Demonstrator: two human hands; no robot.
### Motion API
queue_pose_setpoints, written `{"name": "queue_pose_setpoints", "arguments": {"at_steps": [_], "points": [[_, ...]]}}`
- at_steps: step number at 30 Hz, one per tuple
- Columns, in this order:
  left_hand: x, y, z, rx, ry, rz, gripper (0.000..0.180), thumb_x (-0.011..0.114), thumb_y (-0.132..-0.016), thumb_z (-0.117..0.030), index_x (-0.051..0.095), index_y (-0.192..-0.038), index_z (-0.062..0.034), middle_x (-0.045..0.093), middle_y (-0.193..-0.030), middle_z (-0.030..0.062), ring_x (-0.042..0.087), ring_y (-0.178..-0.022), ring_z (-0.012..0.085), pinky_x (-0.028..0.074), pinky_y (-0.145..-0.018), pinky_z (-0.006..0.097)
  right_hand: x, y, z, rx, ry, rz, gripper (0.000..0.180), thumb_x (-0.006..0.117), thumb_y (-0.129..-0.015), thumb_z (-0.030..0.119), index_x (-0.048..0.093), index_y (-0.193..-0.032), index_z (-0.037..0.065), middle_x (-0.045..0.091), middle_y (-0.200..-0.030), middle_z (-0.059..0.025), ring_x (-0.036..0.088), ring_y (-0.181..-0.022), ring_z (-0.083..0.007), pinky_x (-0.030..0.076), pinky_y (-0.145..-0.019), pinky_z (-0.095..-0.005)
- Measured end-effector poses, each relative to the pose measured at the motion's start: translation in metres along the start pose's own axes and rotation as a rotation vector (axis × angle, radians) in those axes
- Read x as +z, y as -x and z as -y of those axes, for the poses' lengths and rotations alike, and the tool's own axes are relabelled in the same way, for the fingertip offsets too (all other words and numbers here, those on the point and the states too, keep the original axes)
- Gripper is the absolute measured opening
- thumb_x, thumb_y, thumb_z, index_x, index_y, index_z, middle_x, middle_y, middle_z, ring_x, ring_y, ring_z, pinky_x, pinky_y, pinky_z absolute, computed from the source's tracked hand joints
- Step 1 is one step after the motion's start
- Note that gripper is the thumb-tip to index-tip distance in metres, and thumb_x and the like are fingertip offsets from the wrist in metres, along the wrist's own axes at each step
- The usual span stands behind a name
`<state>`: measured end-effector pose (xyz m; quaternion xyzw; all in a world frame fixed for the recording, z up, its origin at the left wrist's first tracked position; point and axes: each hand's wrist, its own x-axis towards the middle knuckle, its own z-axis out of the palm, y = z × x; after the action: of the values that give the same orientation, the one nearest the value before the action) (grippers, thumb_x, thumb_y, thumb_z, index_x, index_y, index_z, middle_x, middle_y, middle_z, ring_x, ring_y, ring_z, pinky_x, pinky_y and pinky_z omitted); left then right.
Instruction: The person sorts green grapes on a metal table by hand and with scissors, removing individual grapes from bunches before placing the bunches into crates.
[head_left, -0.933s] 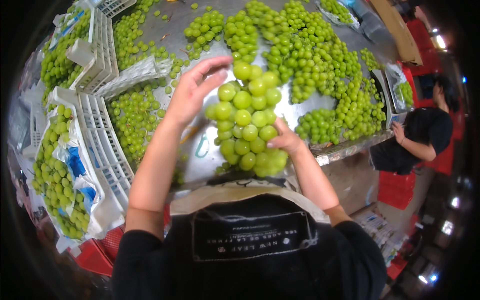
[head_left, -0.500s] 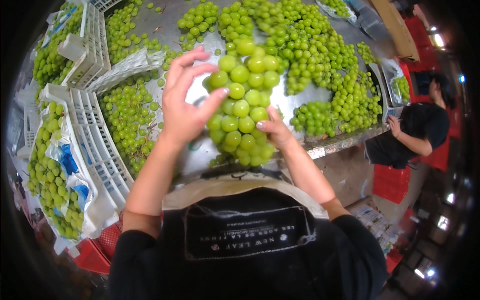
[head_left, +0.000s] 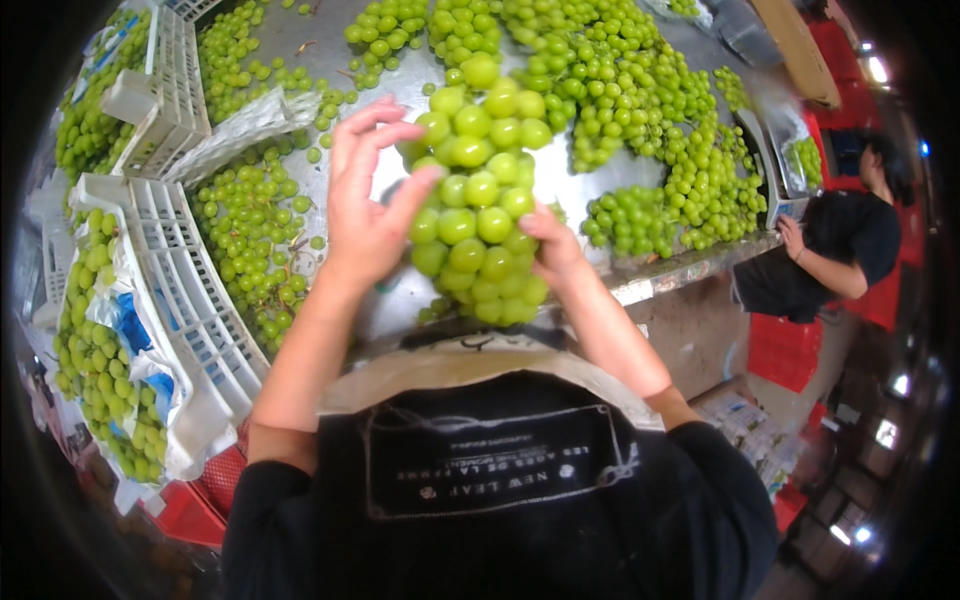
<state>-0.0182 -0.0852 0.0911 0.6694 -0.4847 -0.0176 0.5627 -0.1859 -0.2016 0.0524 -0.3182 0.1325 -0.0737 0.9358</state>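
Observation:
A big bunch of green grapes [head_left: 478,200] is held up in front of me above the metal table [head_left: 570,190]. My right hand [head_left: 552,250] grips it from the lower right side. My left hand [head_left: 367,205] rests against its left side, fingers spread and raised, thumb on the grapes. Many more green grape bunches [head_left: 600,90] lie heaped on the table behind.
White plastic crates [head_left: 175,285] stand at the left, one lined with paper and filled with grapes [head_left: 100,360]. Loose grapes [head_left: 250,240] lie beside them. Another person in black [head_left: 835,260] works at the table's right end. Red crates [head_left: 790,350] sit below.
The grape bunch has been lifted closer to the camera and looks larger. My left hand slid from the top of the bunch down onto its left side.

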Motion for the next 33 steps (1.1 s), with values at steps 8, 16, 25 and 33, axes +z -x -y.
{"name": "queue_pose_setpoints", "arguments": {"at_steps": [8,16,25,33], "points": [[0.011,0.015,-0.001,-0.235,0.403,0.007,0.038,0.06,-0.077,-0.005,0.052,-0.114,-0.0011,0.046,-0.125,0.0125,0.043,-0.118,0.0227,0.034,-0.099,0.036,-0.021,-0.006,-0.004,-0.044,-0.433,0.234,0.082,0.059,-0.071,0.044,0.029,-0.136,0.003,0.041,-0.132,-0.0199,0.044,-0.119,-0.0361,0.035,-0.101,-0.0506],[0.011,0.018,-0.013,-0.026,0.259,0.003,0.04,0.068,-0.071,-0.006,0.057,-0.108,-0.0011,0.05,-0.117,0.0154,0.046,-0.115,0.029,0.036,-0.098,0.038,-0.032,-0.001,0.016,-0.076,-0.209,0.047,0.093,0.07,-0.063,0.046,0.029,-0.134,0.002,0.041,-0.13,-0.0189,0.047,-0.115,-0.0348,0.044,-0.093,-0.0472],[0.019,0.015,-0.038,0.195,-0.133,0.113,0.04,0.08,-0.058,-0.016,0.061,-0.092,-0.0091,0.053,-0.106,0.0111,0.05,-0.108,0.0351,0.038,-0.091,0.043,-0.014,0.006,0.013,-0.257,0.043,-0.091,0.067,0.059,-0.077,0.027,0.032,-0.132,-0.001,0.046,-0.126,-0.0153,0.049,-0.113,-0.0269,0.041,-0.096,-0.0384],[0.019,0.02,-0.033,0.281,-0.129,0.067,0.037,0.08,-0.057,-0.014,0.061,-0.089,-0.0081,0.054,-0.1,0.0095,0.051,-0.106,0.0323,0.039,-0.088,0.041,-0.005,0.009,0.015,-0.366,0.194,-0.182,0.072,0.065,-0.07,0.03,0.036,-0.129,0.0,0.049,-0.121,-0.014,0.052,-0.109,-0.0252,0.043,-0.094,-0.0369]]}}
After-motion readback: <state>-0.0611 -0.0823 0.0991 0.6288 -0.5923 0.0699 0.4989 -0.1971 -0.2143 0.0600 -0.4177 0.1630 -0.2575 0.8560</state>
